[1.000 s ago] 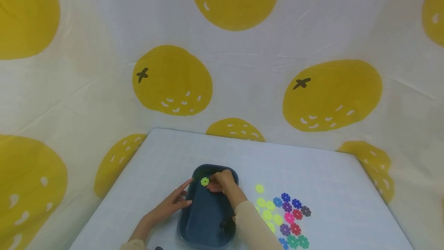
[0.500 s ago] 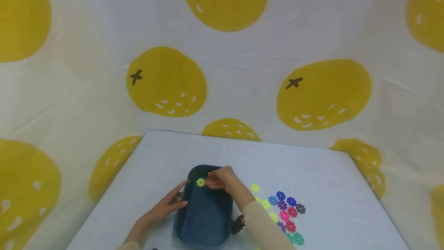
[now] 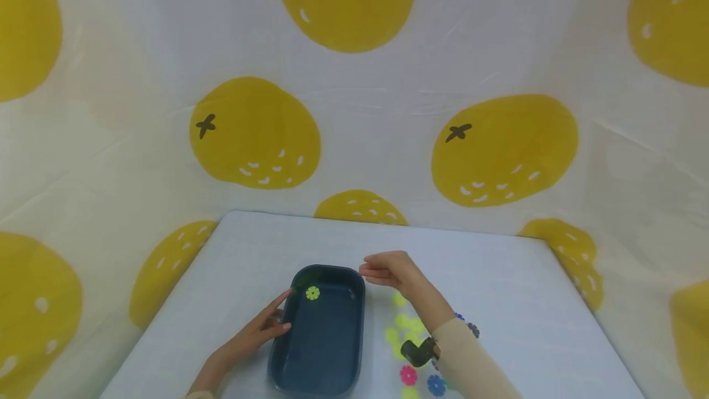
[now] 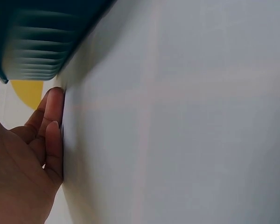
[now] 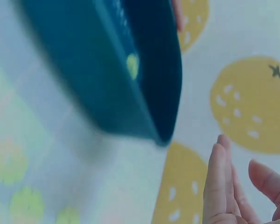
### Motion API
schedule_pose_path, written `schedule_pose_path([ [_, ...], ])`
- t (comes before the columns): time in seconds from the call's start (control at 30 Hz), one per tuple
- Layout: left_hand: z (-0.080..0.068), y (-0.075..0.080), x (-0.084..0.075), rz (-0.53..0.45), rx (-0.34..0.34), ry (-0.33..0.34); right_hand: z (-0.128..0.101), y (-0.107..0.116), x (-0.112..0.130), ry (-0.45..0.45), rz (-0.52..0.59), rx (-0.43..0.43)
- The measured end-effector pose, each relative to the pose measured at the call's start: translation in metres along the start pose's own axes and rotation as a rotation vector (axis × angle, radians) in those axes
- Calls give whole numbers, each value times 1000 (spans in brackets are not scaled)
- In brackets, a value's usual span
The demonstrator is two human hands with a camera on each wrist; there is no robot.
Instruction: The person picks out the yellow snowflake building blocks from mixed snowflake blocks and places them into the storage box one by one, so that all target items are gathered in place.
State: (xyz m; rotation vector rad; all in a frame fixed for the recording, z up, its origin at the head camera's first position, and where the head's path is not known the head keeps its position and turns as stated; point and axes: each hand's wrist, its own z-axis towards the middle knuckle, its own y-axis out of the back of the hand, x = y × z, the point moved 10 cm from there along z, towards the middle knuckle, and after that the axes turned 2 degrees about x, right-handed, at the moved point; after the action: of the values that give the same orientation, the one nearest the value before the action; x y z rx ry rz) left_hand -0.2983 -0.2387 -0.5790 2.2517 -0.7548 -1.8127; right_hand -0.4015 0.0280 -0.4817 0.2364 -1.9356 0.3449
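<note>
**Green disc sitting in the blue tray, both hands empty**

Standing by the table rn. The dark blue tray (image 3: 318,350) sits near the front edge of the pale table (image 3: 487,270), long side running 12-to-6. One yellow-green flower disc (image 3: 312,292) lies flat on the tray floor up at the 12 o'clock end, a bit toward 11. Nothing is touching it. The right wrist cam shows it too, as a blurry green spot (image 5: 132,66) inside the tray (image 5: 84,70).

Left hand (image 3: 260,330) is at the tray's 9 o'clock side, fingers straight and relaxed, tips against or just beside the outer wall, gripping nothing. The left wrist cam shows the same: fingers (image 4: 51,130) lying flat on the table w/ the ribbed tray corner (image 4: 32,42) just above them.

Right hand (image 3: 390,268) hovers at about 1 o'clock from the tray, just past its far right corner, apart from the rim. Fingers loosely extended, pointing toward 9, holding nothing. In the right wrist cam the fingers (image 5: 221,182) look straight and free.

The rest of the discs (image 3: 407,331) are scattered on the table at 3 o'clock from the tray, yellow-green ones closest, pink and blue nearer the front edge, partly hidden behind the beige sleeve (image 3: 471,362). Orange-print cloth (image 3: 504,149) hangs all round the back.
</note>
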Motion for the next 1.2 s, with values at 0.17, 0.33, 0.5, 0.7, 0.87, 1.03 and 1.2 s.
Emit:
schedule_pose_path([
  [0.17,-3,3,0,9,-6,14,-3,40,-4,-16,-31,-74],
  [0.33,-6,5,-2,10,-12,23,-5,73,-18,-14,-56,-133],
  [0.5,-9,6,-3,6,-21,24,-4,95,-35,27,-171,-149],
  [0.7,-7,5,-3,14,-33,28,-4,103,-42,173,-497,-126],
  [0.87,-6,1,-2,15,-29,16,-9,98,-42,304,-764,-56],
  [1.03,-5,0,-2,13,-29,13,-8,98,-48,359,-872,-3],
  [1.2,-4,-2,-3,13,-33,33,-2,103,-51,388,-985,-19],
])
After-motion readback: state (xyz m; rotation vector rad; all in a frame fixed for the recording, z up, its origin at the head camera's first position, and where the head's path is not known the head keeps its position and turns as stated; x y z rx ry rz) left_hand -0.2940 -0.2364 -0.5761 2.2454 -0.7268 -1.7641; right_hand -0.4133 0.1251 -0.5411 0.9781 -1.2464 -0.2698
